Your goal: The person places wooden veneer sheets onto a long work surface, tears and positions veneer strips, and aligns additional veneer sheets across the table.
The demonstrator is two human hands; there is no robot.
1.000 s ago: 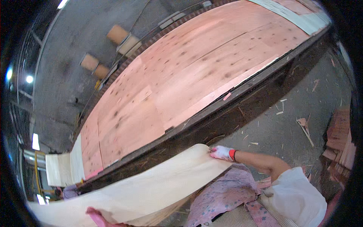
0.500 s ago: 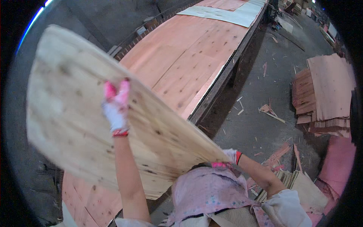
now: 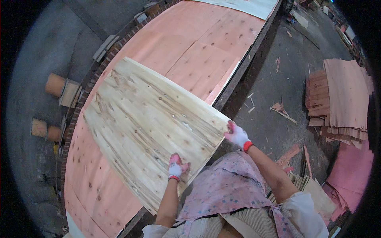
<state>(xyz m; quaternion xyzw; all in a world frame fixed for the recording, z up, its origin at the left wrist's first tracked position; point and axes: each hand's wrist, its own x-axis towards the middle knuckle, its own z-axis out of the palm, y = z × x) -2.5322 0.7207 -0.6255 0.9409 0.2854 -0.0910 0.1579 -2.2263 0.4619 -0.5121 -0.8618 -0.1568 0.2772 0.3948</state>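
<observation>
Brings the pale, brown-streaked rectangular wood sheet (image 3: 147, 115) down from its raised tilt onto knotty pink wood sheets (image 3: 158, 47), seemingly largely placed, resting loosely spread left hand (image 3: 177, 167) on top, pinching its corner with right hand (image 3: 237, 135)!

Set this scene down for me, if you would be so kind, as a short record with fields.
Main item: pale, knotty rectangular wood sheet, over pink, knot-marked wood sheets
Left grip: white-and-pink gloved, fingers spread on the pale sheet's face
Right grip: likewise gloved, at that sheet's right corner; whether clamped is unclear
Floor at right: uneven stack of reddish-brown flat wood sheets; splintered wood scraps
Clothing: pink patterned cloth apron
</observation>
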